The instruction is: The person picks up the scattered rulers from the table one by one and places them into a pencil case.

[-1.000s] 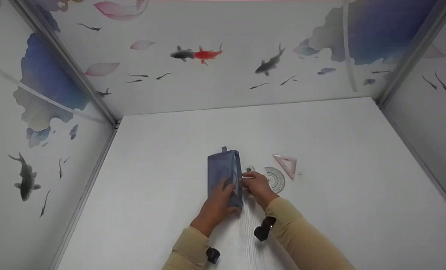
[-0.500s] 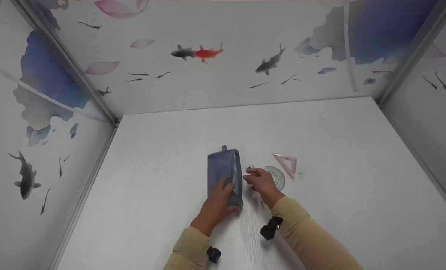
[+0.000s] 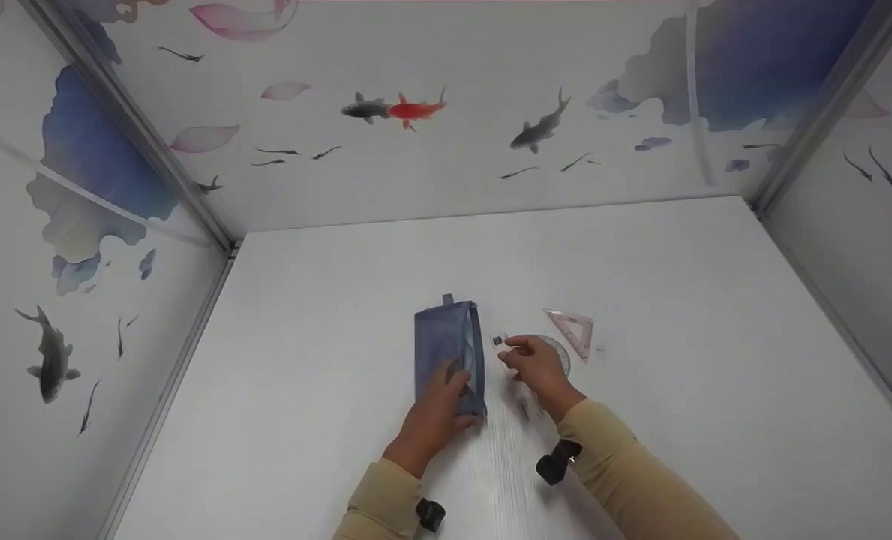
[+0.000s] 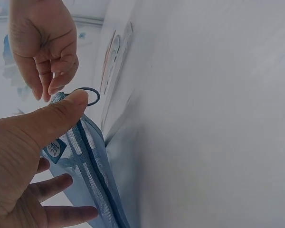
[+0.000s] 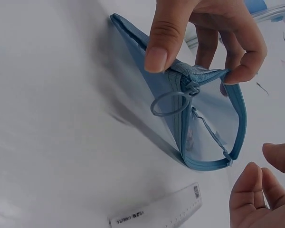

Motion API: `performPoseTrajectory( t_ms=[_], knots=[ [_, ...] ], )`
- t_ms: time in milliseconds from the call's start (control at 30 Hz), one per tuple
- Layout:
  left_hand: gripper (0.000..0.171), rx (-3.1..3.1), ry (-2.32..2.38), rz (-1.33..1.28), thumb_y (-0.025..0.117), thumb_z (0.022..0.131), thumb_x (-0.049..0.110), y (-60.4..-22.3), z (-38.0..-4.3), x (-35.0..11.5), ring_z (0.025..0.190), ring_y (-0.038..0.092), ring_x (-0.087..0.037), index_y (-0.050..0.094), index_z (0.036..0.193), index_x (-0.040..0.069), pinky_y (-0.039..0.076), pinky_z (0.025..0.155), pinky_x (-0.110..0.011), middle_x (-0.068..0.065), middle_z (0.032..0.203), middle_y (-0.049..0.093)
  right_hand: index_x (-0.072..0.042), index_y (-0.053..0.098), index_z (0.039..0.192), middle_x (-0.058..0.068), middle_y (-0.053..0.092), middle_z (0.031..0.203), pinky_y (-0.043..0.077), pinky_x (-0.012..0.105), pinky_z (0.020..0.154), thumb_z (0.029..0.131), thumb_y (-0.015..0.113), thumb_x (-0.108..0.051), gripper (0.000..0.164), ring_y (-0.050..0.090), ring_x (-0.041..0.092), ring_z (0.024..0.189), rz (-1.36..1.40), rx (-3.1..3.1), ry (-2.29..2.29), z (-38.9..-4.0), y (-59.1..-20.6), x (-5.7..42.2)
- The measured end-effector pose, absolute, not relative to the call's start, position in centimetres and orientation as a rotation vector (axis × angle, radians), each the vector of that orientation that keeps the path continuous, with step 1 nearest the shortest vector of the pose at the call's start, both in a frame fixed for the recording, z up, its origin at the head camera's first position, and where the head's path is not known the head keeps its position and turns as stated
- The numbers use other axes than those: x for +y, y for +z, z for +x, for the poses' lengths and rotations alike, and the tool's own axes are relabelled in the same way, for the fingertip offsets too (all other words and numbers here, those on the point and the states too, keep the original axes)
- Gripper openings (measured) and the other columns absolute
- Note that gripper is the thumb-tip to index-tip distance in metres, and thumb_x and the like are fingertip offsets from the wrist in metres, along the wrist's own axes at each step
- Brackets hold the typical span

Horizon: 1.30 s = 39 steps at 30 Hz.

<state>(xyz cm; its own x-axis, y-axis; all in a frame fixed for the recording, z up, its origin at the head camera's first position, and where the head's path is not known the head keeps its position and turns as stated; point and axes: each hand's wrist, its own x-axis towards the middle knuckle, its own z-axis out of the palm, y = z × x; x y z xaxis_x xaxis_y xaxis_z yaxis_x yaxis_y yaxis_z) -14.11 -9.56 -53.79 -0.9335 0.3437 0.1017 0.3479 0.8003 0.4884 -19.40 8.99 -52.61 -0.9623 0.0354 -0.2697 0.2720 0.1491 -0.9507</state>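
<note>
Basically, blue pouch (image 3: pixel 436 330) lies long axis fore-aft, tab (image 3: pixel 448 298) far end, zip edge (image 3: pixel 479 345) facing R; L hand (image 3: pixel 432 401) pinching it, R hand (image 3: pixel 542 369) thumb & fingers apart.

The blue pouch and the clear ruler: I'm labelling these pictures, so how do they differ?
The blue pouch is tinted, while the clear ruler is colourless with dark print. The pouch is held by the left hand; the ruler lies on the table, gripped by neither hand. The pouch is bulky with an open zipped mouth; the ruler is a flat strip. Both have straight edges.
</note>
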Motion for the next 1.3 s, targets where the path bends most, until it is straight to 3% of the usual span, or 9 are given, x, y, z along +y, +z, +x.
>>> performPoseTrajectory(
  t_ms=[167, 467, 800, 1100, 1300],
  knots=[
    [0.065, -2.991, -0.781, -0.559, 0.081, 0.077, 0.025, -54.0, -14.0, -9.5, 0.123, 0.050, -0.034, 0.047, 0.131, 0.012, 0.052, 0.088, -0.043, -0.019, 0.146, 0.036, 0.004, 0.061, 0.117, 0.009, 0.063, 0.094, 0.050, 0.028, 0.066, 0.088, 0.067, -0.009, 0.031, 0.058, 0.023, 0.083, 0.305, 2.319, -1.864, -19.5, -52.8, 9.7],
    [0.065, -2.976, -0.755, -0.531, 0.082, 0.076, 0.027, -53.9, -13.9, -9.4, 0.119, 0.054, -0.033, 0.049, 0.129, 0.013, 0.053, 0.084, -0.043, -0.018, 0.146, 0.037, 0.004, 0.058, 0.120, 0.010, 0.060, 0.096, 0.051, 0.032, 0.074, 0.091, 0.063, -0.009, 0.033, 0.057, 0.028, 0.092, 0.256, 2.347, -1.809, -19.4, -52.7, 11.3],
    [0.066, -2.972, -0.685, -0.525, 0.083, 0.075, 0.029, -53.8, -13.9, -9.4, 0.120, 0.053, -0.033, 0.050, 0.130, 0.014, 0.054, 0.083, -0.042, -0.018, 0.144, 0.039, 0.004, 0.058, 0.121, 0.010, 0.060, 0.095, 0.048, 0.026, 0.069, 0.091, 0.064, -0.008, 0.033, 0.055, 0.019, 0.084, 0.141, 2.467, -1.692, -19.6, -52.6, 12.5],
    [0.063, -3.018, -0.688, -0.474, 0.082, 0.076, 0.030, -53.7, -13.9, -9.4, 0.112, 0.059, -0.030, 0.049, 0.128, 0.016, 0.055, 0.075, -0.038, -0.018, 0.147, 0.037, 0.002, 0.059, 0.120, 0.010, 0.061, 0.097, 0.047, 0.037, 0.082, 0.090, 0.065, -0.009, 0.033, 0.056, 0.024, 0.093, 0.010, 2.650, -1.510, -20.0, -52.6, 13.2],
    [0.062, -3.005, -0.703, -0.501, 0.082, 0.076, 0.028, -53.6, -14.1, -9.4, 0.112, 0.059, -0.031, 0.050, 0.127, 0.015, 0.055, 0.078, -0.040, -0.019, 0.145, 0.038, 0.001, 0.058, 0.122, 0.013, 0.061, 0.103, 0.047, 0.041, 0.086, 0.090, 0.065, -0.009, 0.035, 0.056, 0.026, 0.098, 0.017, 2.674, -1.473, -20.2, -52.8, 13.9]
  ],
)
